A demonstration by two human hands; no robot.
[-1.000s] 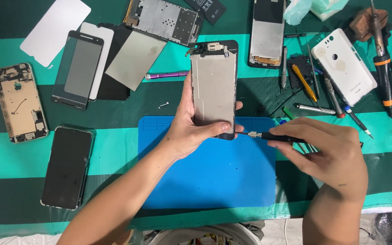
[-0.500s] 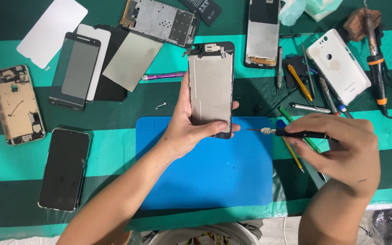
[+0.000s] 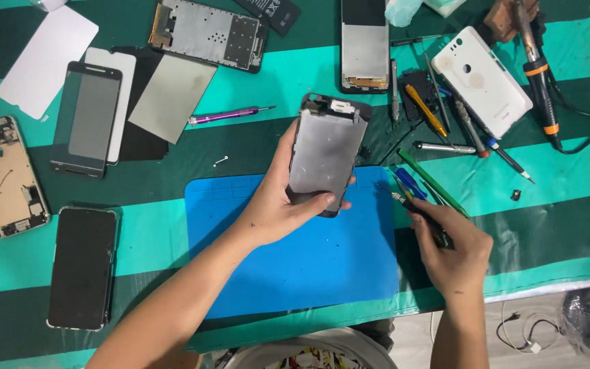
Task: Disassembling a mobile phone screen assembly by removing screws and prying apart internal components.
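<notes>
Now left hand (image 3: 274, 208) grips phone screen (image 3: 326, 154) over mat (image 3: 295, 260); right hand (image 3: 453, 249) holds screwdriver (image 3: 421, 219).

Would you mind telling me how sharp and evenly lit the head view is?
Head view: sharp and evenly lit; soft shadows under the left hand on the blue mat; mild glare on the held screen panel; right hand unblurred.

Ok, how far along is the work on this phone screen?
Done: the screen assembly is out of its phone, metal back plate exposed. In hand: the left hand holds it above the blue mat; the right hand grips a black screwdriver beside it. Left: other opened phones and loose parts lie unassembled.
</notes>
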